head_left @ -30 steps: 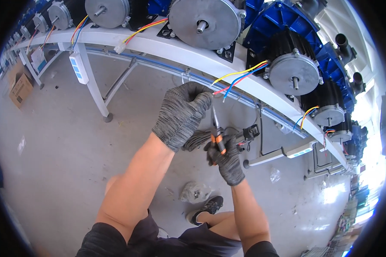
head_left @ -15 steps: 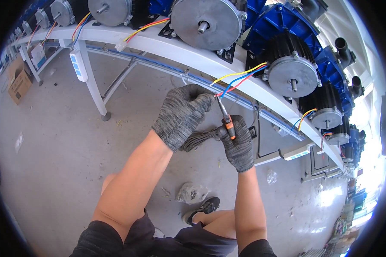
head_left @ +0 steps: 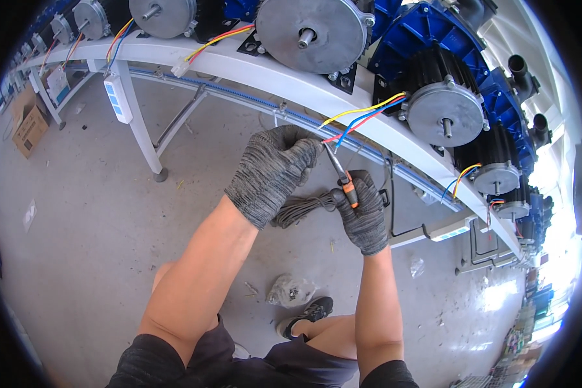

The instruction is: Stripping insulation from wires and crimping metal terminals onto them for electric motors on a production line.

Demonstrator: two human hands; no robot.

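Pliers (head_left: 340, 169) sit clasped in your right grip (head_left: 363, 216), tips at the red wire (head_left: 330, 139); your left grip (head_left: 275, 169) pinches that wire, apparently steadying it.

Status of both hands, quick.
Left hand: closed, pinching the red wire near its end.
Right hand: closed, holding the orange-and-black-handled pliers.
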